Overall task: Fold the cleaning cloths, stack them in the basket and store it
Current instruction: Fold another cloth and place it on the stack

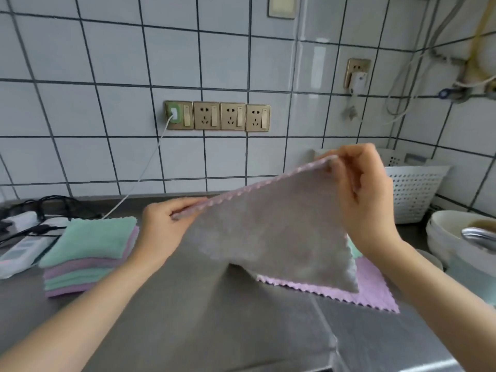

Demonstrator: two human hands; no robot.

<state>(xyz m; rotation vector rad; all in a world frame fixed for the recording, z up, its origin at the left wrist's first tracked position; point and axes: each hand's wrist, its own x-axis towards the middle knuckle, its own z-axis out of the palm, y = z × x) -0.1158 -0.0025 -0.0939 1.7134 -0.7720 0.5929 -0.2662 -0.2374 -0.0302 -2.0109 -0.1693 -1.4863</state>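
I hold a grey cloth with a pink edge (271, 232) spread in the air above the steel counter (188, 312). My left hand (163, 224) pinches its lower left corner. My right hand (359, 183) pinches its upper right corner, higher up. Under it a lilac cloth (375, 291) lies flat on the counter, with a bit of green cloth showing beside my right wrist. A stack of several folded green and lilac cloths (88, 256) sits at the left. The white perforated basket (413, 194) stands at the back right against the wall.
Power strips and black cables (24, 237) lie at the far left, and a white cable runs up to the wall sockets (217, 116). White bowls (456, 237) and a chrome tap (477, 236) are at the right edge.
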